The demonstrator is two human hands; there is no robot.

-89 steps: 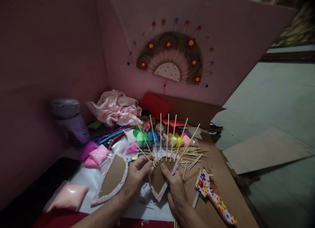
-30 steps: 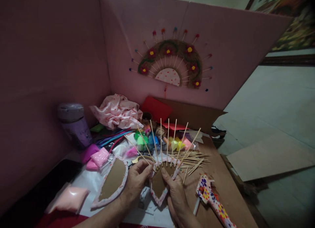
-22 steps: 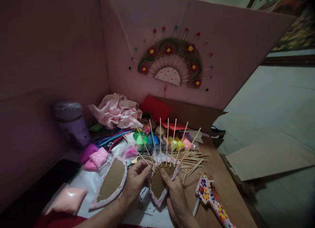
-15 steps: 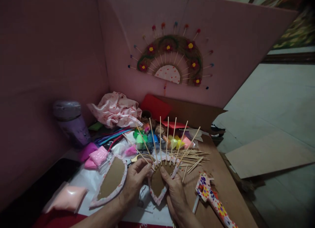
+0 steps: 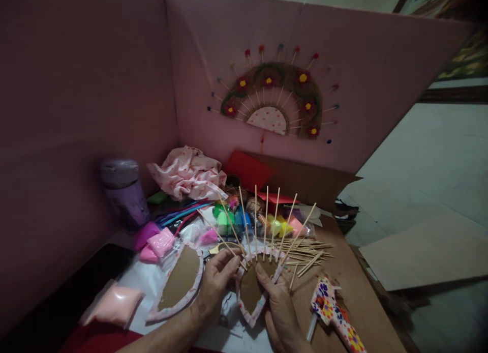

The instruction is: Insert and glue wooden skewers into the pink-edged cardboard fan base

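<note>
My right hand (image 5: 280,302) grips a leaf-shaped cardboard piece (image 5: 249,291) edged with pale spotted fabric, its thumb pressed on the brown face. Several thin wooden sticks (image 5: 266,223) fan upward from the top edge of that piece. At its upper left, my left hand (image 5: 219,282) pinches the lower end of the leftmost stick (image 5: 216,232) against the rim. A second fabric-edged cardboard piece (image 5: 181,279) lies on the white sheet, left of my left hand. The fingertips of my right hand are hidden behind the piece.
Loose sticks (image 5: 310,254) lie behind my right hand, and a flower-patterned glue gun (image 5: 333,312) is at the right. Bags of coloured clay (image 5: 229,221), crumpled fabric (image 5: 188,172) and a purple tumbler (image 5: 125,193) stand behind. A half-round decoration (image 5: 267,120) hangs on the pink panel (image 5: 343,48).
The whole view has shifted slightly, so everything appears a little lower and further right. Both hands keep their hold on the piece and the stick.
</note>
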